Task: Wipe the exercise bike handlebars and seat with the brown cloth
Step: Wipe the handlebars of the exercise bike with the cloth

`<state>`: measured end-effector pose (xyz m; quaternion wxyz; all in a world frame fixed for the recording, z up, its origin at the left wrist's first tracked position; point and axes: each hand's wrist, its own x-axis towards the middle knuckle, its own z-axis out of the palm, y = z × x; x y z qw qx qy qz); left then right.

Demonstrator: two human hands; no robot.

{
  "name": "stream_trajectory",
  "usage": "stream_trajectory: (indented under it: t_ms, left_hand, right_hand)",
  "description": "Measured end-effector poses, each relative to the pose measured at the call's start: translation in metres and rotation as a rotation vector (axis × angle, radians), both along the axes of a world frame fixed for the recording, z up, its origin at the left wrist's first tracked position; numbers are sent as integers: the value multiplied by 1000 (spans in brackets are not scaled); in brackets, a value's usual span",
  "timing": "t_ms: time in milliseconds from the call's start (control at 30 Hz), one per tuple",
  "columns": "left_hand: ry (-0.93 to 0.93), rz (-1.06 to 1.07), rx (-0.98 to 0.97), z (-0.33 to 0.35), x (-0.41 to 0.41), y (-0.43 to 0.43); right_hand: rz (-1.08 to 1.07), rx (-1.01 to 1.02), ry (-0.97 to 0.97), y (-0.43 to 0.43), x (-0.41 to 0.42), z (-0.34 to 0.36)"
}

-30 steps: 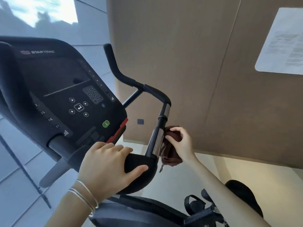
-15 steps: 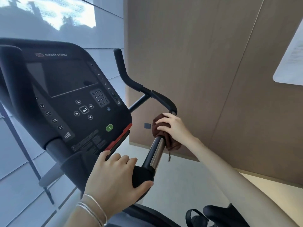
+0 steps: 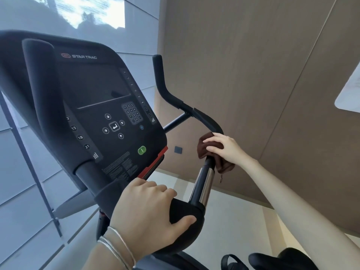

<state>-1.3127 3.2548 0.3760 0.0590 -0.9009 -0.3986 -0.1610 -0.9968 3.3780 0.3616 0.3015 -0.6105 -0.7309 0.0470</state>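
Observation:
The exercise bike's black handlebar [image 3: 175,100] curves from an upright end at the top down to a chrome and black grip section [image 3: 203,184]. My right hand [image 3: 224,147] presses the brown cloth [image 3: 206,146] around the bar just above the chrome part; a corner of cloth hangs below my palm. My left hand [image 3: 150,211] grips the padded black pad [image 3: 187,211] at the bar's lower end, with silver bangles on the wrist. The seat is not clearly visible.
The black console [image 3: 97,106] with keypad and green button stands left of the bar. A tan panelled wall [image 3: 253,75] is close behind. A black pedal with strap [image 3: 233,262] and a dark shoe [image 3: 288,259] show at the bottom right.
My right hand has slid the cloth up the bar from beside the chrome grip to above it, near the bend. My left hand has stayed on the pad.

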Motion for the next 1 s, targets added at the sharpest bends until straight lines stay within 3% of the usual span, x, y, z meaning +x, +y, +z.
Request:
stream_trajectory:
  t_ms: [233,467,800,900,1000]
  left_hand:
    - [-107,7,30,0,1,-3]
    - [-39,110,23,4,10,-9]
    - [46,374,-20,-2,106,-7]
    - [74,420,-6,-5,152,7]
    - [7,499,83,-5,179,28]
  right_hand:
    - [-268,-25,29,32,10,1]
    - [-60,17,90,6,23,-8]
    - [-141,-28,42,44,42,0]
    - [-13,65,164,21,52,-16]
    - [-30,191,374,-3,62,-43]
